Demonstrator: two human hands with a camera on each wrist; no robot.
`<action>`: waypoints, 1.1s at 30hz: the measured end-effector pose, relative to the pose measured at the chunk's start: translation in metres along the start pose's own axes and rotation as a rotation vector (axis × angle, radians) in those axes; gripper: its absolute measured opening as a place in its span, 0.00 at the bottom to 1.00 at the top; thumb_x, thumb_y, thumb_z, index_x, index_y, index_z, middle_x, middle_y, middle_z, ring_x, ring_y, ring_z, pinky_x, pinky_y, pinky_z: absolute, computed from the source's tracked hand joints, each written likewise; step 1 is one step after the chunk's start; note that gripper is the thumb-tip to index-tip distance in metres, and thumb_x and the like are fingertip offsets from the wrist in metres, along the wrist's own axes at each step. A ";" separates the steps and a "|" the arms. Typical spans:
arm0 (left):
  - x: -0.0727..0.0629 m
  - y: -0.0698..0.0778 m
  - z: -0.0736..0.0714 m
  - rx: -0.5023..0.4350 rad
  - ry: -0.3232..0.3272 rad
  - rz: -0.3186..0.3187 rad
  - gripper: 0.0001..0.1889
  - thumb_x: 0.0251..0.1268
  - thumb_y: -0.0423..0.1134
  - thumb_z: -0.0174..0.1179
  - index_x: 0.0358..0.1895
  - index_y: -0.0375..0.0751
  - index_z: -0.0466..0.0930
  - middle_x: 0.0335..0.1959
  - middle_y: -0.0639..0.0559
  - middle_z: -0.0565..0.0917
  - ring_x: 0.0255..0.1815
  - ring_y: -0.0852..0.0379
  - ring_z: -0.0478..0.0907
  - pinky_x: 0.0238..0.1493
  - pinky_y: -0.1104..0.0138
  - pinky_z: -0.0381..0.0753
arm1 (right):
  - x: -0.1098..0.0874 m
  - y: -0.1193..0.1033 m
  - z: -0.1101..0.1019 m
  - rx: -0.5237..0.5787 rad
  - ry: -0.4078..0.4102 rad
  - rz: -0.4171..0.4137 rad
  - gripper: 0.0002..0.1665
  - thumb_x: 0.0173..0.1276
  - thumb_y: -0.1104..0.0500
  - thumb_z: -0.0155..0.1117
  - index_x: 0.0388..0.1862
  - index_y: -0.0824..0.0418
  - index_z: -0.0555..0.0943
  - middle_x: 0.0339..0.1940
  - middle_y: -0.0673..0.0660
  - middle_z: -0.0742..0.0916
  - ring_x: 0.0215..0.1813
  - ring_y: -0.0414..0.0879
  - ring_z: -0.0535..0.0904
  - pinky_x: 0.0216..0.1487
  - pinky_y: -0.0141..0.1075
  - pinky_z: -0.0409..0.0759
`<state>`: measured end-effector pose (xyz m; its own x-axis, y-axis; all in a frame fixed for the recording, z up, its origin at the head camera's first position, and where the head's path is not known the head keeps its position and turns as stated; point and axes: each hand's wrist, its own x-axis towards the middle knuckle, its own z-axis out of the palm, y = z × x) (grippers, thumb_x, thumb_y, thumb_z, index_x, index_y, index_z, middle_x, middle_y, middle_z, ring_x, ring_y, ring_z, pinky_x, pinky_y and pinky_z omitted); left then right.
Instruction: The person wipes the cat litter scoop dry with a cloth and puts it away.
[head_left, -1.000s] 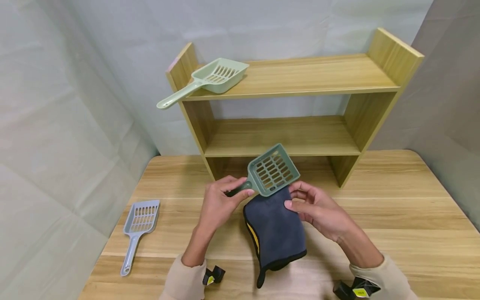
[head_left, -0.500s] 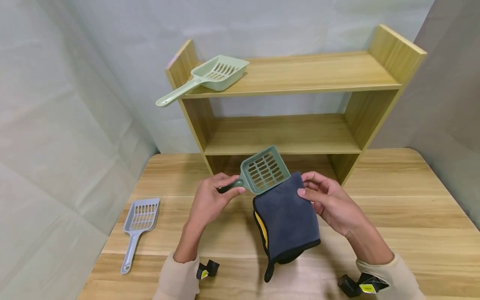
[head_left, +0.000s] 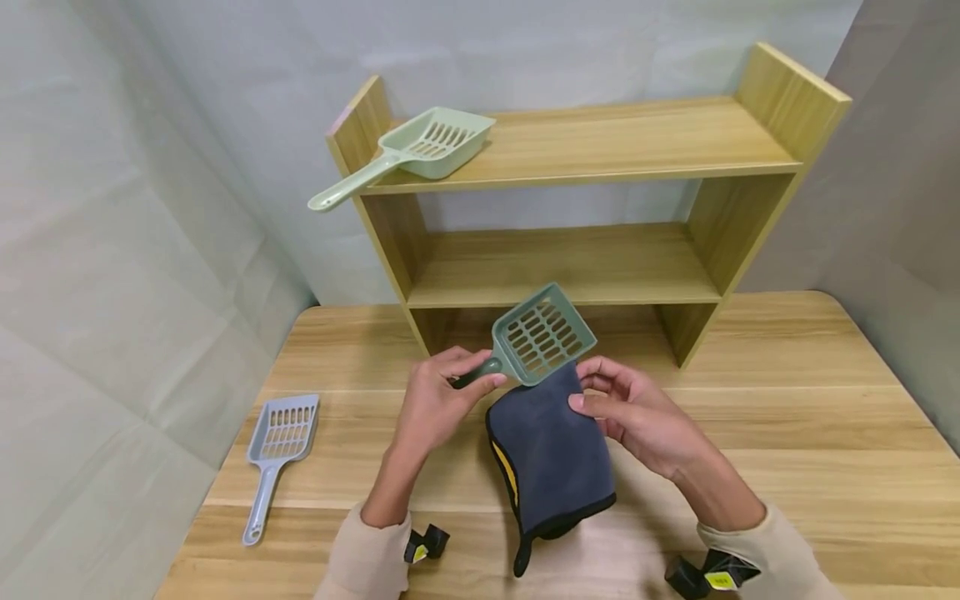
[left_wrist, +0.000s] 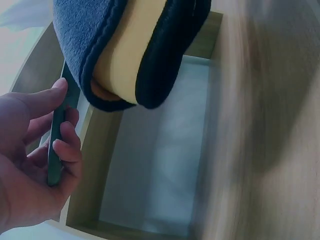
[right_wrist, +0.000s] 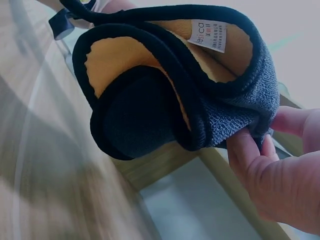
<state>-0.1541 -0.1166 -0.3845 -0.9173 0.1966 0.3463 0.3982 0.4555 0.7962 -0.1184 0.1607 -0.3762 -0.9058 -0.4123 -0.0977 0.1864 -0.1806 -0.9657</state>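
Note:
My left hand (head_left: 444, 398) grips the handle of a dark green slotted litter scoop (head_left: 543, 335), its basket tilted up to the right. In the left wrist view the fingers curl round the green handle (left_wrist: 55, 145). My right hand (head_left: 637, 412) pinches a folded cleaning cloth (head_left: 555, 454), dark grey-blue outside, yellow inside, with black edging and a hanging loop. The cloth's upper edge meets the lower rim of the scoop's basket. In the right wrist view the cloth's folds hang open, showing a white label (right_wrist: 209, 35) on the yellow side.
A wooden shelf unit (head_left: 570, 292) stands at the back of the wooden table (head_left: 810, 450). On its top board, at the left, lies a pale green scoop (head_left: 438, 142), handle jutting past the edge. A grey-blue scoop (head_left: 281, 446) lies on the table at the left.
Half a second ago the cloth and right hand were farther right and the scoop farther left; now both are back near where they were one second ago, cloth against the scoop's rim.

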 end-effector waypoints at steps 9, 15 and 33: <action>0.000 -0.005 -0.007 0.023 -0.040 -0.003 0.22 0.63 0.38 0.79 0.60 0.37 0.89 0.43 0.48 0.93 0.47 0.54 0.88 0.50 0.59 0.85 | 0.000 0.000 -0.003 0.002 0.015 -0.015 0.13 0.77 0.66 0.66 0.56 0.56 0.77 0.44 0.47 0.82 0.41 0.37 0.81 0.39 0.27 0.81; 0.001 -0.007 -0.019 0.036 -0.077 -0.019 0.22 0.64 0.37 0.78 0.60 0.36 0.89 0.45 0.46 0.93 0.46 0.51 0.87 0.46 0.64 0.80 | -0.003 -0.008 -0.012 0.003 0.076 -0.053 0.13 0.79 0.68 0.62 0.56 0.53 0.79 0.44 0.45 0.83 0.41 0.36 0.80 0.35 0.24 0.78; 0.000 -0.003 -0.011 0.010 -0.059 -0.022 0.22 0.62 0.36 0.79 0.59 0.34 0.89 0.43 0.44 0.93 0.42 0.54 0.85 0.44 0.66 0.82 | -0.003 -0.006 -0.010 -0.014 0.050 -0.064 0.13 0.78 0.69 0.64 0.55 0.56 0.77 0.43 0.47 0.81 0.39 0.36 0.79 0.38 0.26 0.80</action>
<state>-0.1556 -0.1275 -0.3809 -0.9243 0.2370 0.2990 0.3784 0.4689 0.7981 -0.1202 0.1723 -0.3725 -0.9335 -0.3555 -0.0476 0.1230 -0.1925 -0.9735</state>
